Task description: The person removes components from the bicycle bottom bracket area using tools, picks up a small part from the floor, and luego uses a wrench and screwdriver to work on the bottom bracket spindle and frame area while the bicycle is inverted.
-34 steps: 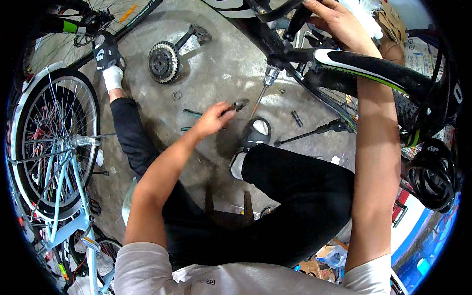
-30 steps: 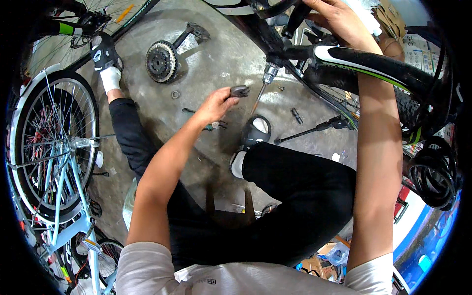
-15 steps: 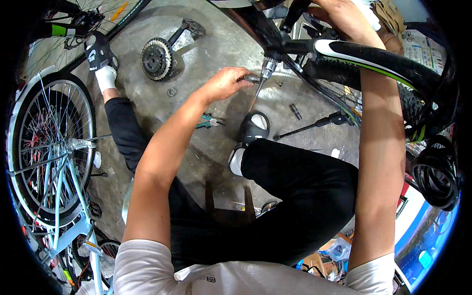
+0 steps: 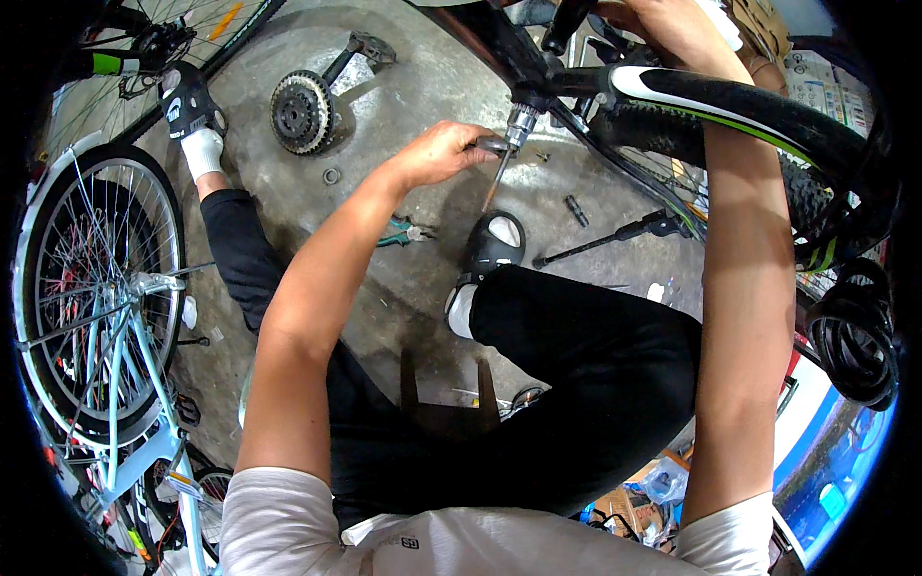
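Note:
My left hand [image 4: 444, 154] is closed round a dark metal wrench [image 4: 492, 144], its fingers pinched near the end. The wrench meets a silver cylindrical fitting [image 4: 521, 125] at the lower part of a dark bicycle frame [image 4: 509, 48]. From beside that fitting a thin rod with a rusty-looking tip [image 4: 497, 182] slants down towards my shoe. My right hand [image 4: 663, 19] is at the top edge, beyond the black-and-white mudguard [image 4: 691, 91]. Its fingers curl by the bicycle, partly cut off, and what they hold is hidden.
A crankset with chainring [image 4: 303, 113] lies on the concrete floor, near a metal ring [image 4: 331, 176]. Green-handled pliers [image 4: 407, 231] and a small black cylinder [image 4: 576, 211] lie closer. The kickstand [image 4: 605, 237] sticks out low. A light-blue bicycle [image 4: 115, 336] is at left.
The whole view has shifted slightly. My left hand stays at the fitting with the wrench, showing little movement, and my right hand remains at the top edge.

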The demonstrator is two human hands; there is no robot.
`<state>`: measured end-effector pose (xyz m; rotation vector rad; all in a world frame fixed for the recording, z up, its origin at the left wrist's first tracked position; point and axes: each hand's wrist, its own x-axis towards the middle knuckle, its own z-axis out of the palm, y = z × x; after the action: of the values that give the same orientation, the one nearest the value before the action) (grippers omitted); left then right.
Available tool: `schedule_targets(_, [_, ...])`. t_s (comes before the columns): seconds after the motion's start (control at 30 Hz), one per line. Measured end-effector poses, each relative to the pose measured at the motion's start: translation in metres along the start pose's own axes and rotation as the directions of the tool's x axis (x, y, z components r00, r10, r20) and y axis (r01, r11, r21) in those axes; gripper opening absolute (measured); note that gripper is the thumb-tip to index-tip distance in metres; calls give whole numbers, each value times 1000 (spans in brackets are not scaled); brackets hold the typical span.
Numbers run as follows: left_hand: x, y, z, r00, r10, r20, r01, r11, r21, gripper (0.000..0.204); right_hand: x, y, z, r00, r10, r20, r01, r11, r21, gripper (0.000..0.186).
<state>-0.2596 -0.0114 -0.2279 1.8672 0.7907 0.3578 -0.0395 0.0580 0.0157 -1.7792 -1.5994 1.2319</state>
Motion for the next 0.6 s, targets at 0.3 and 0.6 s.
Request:
schedule_targets(0.3, [1, 11, -6, 999, 34, 10, -34, 998, 57, 33, -12, -11, 1, 998, -28, 54, 29, 999, -16, 45])
schedule_targets(0.6, [-9, -6, 20, 985, 110, -135, -113, 994, -12, 36, -1, -1, 1, 999, -43, 14, 43, 999, 20, 44])
